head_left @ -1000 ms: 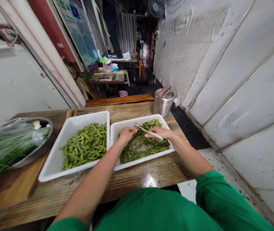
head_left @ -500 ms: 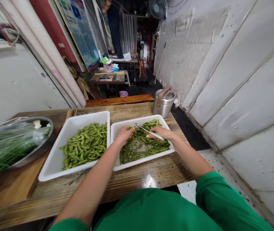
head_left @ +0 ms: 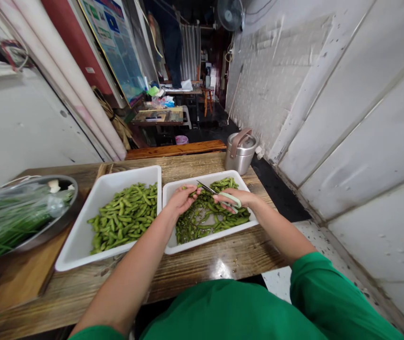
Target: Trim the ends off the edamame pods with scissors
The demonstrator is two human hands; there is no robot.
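Note:
My left hand [head_left: 183,198] pinches a green edamame pod [head_left: 195,191] over the right white tray [head_left: 172,248]. In my right hand [head_left: 239,198] is a pair of scissors [head_left: 230,200] with pale green handles, its blades pointing left at the pod. The blades look parted a little. Beneath both hands lie wet edamame pods [head_left: 232,216] around a patch of shallow water and bare tray bottom. Beside it, the left white tray [head_left: 67,257] holds a heap of pods [head_left: 127,215]; neither hand touches that one.
A steel bucket [head_left: 240,158] with a brown handle stands behind the right tray. At left, a metal bowl [head_left: 42,242] of bagged green stalks rests on a wooden board [head_left: 28,274]. Farther back, a person [head_left: 171,47] stands on a table.
The scissors have turned so their handle loops show more, and the blades have parted. My left hand has rolled slightly, showing more of its fingers.

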